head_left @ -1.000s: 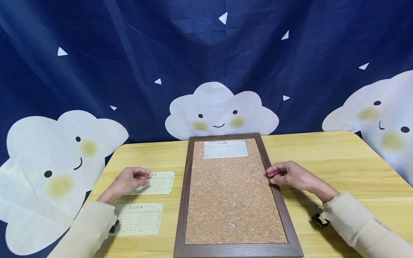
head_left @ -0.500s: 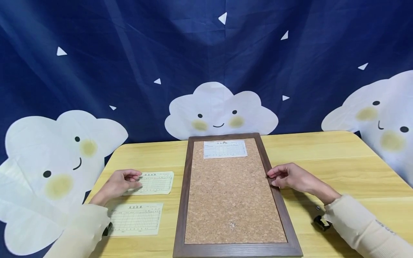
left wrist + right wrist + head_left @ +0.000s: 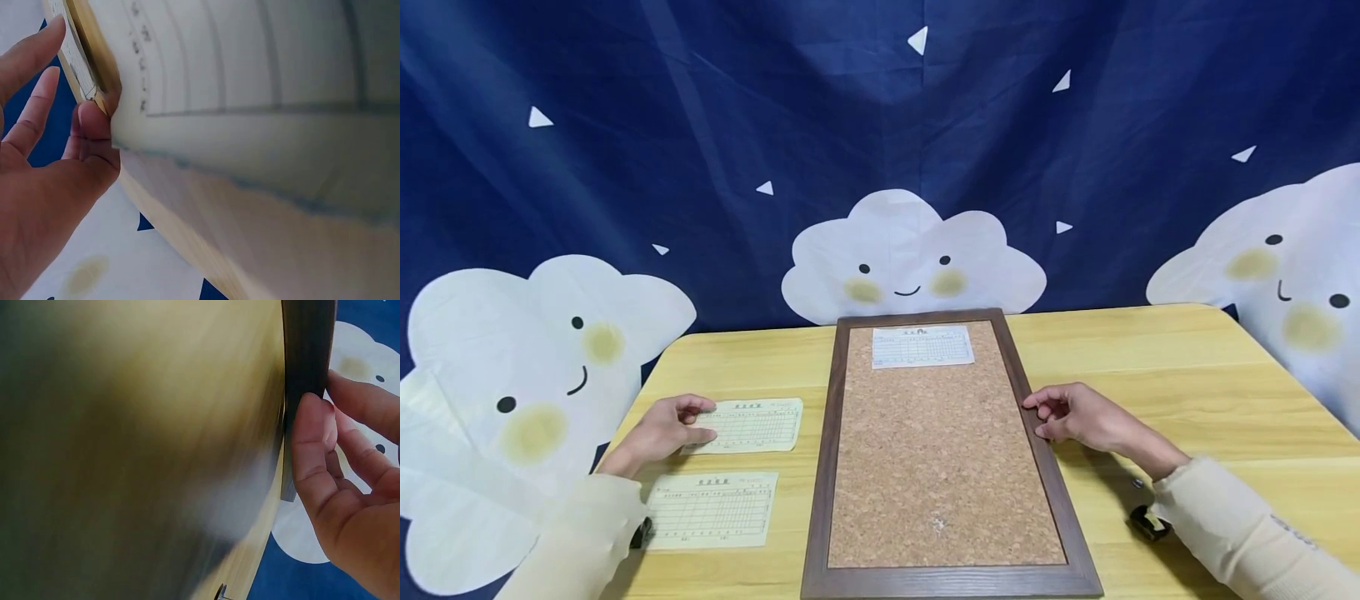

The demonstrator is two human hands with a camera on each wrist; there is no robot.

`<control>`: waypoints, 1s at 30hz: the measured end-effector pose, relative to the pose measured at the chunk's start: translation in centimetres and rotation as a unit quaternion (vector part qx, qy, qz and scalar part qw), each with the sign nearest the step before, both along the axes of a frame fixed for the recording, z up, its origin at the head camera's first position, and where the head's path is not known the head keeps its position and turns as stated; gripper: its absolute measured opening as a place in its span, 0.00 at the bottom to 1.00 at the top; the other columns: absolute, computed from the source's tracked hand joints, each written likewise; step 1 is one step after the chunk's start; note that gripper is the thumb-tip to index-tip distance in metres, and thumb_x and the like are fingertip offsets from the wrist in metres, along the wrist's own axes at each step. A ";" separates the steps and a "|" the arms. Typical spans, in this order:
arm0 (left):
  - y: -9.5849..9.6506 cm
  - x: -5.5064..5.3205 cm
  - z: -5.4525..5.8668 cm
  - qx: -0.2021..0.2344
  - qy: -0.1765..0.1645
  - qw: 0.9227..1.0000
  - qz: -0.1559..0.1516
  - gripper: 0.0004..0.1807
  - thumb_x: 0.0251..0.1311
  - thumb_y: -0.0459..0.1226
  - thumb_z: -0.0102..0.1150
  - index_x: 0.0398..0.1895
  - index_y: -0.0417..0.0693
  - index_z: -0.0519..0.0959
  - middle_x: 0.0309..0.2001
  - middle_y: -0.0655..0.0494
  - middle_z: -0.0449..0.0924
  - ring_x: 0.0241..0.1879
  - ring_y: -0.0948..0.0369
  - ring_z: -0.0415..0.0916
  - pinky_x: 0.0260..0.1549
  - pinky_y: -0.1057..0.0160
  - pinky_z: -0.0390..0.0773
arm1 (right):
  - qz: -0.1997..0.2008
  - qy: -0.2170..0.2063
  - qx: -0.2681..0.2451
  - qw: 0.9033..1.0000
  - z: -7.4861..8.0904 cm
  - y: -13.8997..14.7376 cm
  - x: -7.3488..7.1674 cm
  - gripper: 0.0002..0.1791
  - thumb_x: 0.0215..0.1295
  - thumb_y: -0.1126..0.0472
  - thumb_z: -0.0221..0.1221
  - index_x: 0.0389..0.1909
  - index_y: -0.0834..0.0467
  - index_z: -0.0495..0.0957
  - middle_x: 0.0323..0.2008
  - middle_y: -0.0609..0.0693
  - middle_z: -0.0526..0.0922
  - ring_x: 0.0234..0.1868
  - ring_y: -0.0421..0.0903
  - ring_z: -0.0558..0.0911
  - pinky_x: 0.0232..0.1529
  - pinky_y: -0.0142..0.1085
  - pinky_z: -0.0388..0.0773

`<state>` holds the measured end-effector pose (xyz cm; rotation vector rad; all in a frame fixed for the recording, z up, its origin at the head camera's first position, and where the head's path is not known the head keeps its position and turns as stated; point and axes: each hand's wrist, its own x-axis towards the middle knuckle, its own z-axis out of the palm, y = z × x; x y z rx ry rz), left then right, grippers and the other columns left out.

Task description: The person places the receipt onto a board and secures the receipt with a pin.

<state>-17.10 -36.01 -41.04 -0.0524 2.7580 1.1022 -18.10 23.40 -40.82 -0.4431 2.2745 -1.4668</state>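
Note:
In the head view my left hand is at the left end of the upper printed form, a pale green slip flat on the table. Its thumb and index finger are apart over that end; other fingers spread loosely in the left wrist view. A second printed form lies just nearer, partly beside my cuff. My right hand touches the right side of a brown-framed corkboard, thumb and fingertips against the wooden frame. A third, whiter form lies near the board's top edge.
The board lies on a light wood table, reaching its back edge. Small whitish bits show low on the cork. A tiny shiny piece is near my right cuff. Behind hangs a blue curtain with clouds.
My left hand has drawn back to the left, uncovering more of the upper form. My right hand has stayed at the frame, shifting very slightly down. The board and forms keep their places.

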 end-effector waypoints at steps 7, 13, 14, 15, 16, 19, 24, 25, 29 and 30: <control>-0.3 0.0 0.1 -0.019 -0.002 1.000 0.001 0.26 0.54 0.30 0.71 0.56 0.30 0.75 0.41 0.46 0.71 0.41 0.52 0.64 0.35 0.64 0.64 | 0.000 0.012 0.004 1.000 -0.3 0.0 0.1 0.22 0.58 0.80 0.61 0.54 0.81 0.70 0.31 0.52 0.70 0.32 0.42 0.76 0.29 0.31 0.77; 0.0 -0.1 0.4 -0.017 -0.016 1.000 0.007 0.26 0.54 0.29 0.71 0.55 0.28 0.74 0.39 0.46 0.71 0.39 0.53 0.65 0.35 0.64 0.67 | -0.003 0.022 0.026 0.999 -0.3 0.2 0.2 0.23 0.59 0.78 0.62 0.55 0.79 0.71 0.32 0.52 0.72 0.31 0.41 0.74 0.30 0.33 0.80; 0.0 -0.1 0.5 -0.020 -0.019 1.000 0.009 0.26 0.54 0.29 0.71 0.55 0.28 0.74 0.40 0.46 0.71 0.40 0.52 0.66 0.36 0.64 0.68 | -0.004 0.021 0.027 0.999 -0.2 0.2 0.2 0.23 0.59 0.77 0.63 0.55 0.79 0.71 0.32 0.52 0.72 0.31 0.41 0.74 0.30 0.33 0.80; 0.1 -0.2 0.5 -0.022 -0.023 0.999 0.011 0.26 0.54 0.29 0.72 0.55 0.29 0.74 0.40 0.46 0.72 0.40 0.52 0.66 0.37 0.63 0.69 | -0.006 0.019 0.027 0.999 -0.3 0.2 0.2 0.23 0.59 0.77 0.63 0.55 0.79 0.71 0.32 0.52 0.72 0.31 0.41 0.74 0.30 0.33 0.80; 0.2 -0.2 0.6 -0.026 -0.026 0.999 0.014 0.26 0.54 0.29 0.72 0.56 0.29 0.74 0.41 0.46 0.72 0.41 0.52 0.66 0.38 0.63 0.69 | -0.006 0.019 0.027 0.999 -0.2 0.2 0.1 0.23 0.59 0.77 0.63 0.55 0.79 0.71 0.32 0.52 0.72 0.31 0.41 0.74 0.30 0.33 0.80; 0.3 -0.4 0.7 -0.028 -0.034 0.999 0.014 0.27 0.54 0.28 0.71 0.56 0.30 0.74 0.41 0.46 0.71 0.42 0.51 0.67 0.39 0.60 0.69 | -0.008 0.013 0.024 1.000 -0.2 0.2 0.1 0.24 0.59 0.77 0.63 0.56 0.78 0.71 0.32 0.53 0.72 0.31 0.41 0.74 0.29 0.33 0.79; 0.4 -0.4 0.5 -0.022 -0.027 0.999 0.009 0.26 0.53 0.26 0.70 0.55 0.30 0.73 0.38 0.47 0.68 0.39 0.52 0.65 0.38 0.58 0.66 | -0.008 0.008 0.020 1.000 -0.3 0.3 0.1 0.24 0.59 0.78 0.63 0.56 0.78 0.71 0.32 0.53 0.72 0.31 0.42 0.75 0.29 0.33 0.79; 0.4 -0.4 0.5 -0.023 -0.024 0.999 0.009 0.25 0.53 0.25 0.70 0.54 0.30 0.73 0.37 0.48 0.67 0.39 0.52 0.64 0.37 0.59 0.66 | -0.007 0.008 0.019 1.000 -0.3 0.3 0.1 0.24 0.59 0.78 0.63 0.56 0.78 0.71 0.32 0.53 0.72 0.31 0.42 0.75 0.29 0.34 0.80; 0.4 -0.3 0.5 -0.026 -0.011 1.000 0.005 0.22 0.52 0.26 0.70 0.50 0.32 0.73 0.39 0.43 0.67 0.41 0.49 0.65 0.41 0.54 0.66 | -0.005 0.006 0.018 1.000 -0.3 0.3 0.1 0.23 0.59 0.77 0.62 0.56 0.78 0.71 0.32 0.53 0.72 0.32 0.42 0.76 0.30 0.35 0.80; 0.4 -0.2 0.5 -0.024 -0.010 1.000 0.005 0.21 0.53 0.26 0.69 0.50 0.33 0.74 0.42 0.41 0.69 0.43 0.47 0.66 0.44 0.52 0.67 | -0.005 0.005 0.018 1.000 -0.3 0.3 0.1 0.23 0.59 0.77 0.62 0.56 0.78 0.71 0.32 0.53 0.72 0.32 0.42 0.76 0.31 0.35 0.80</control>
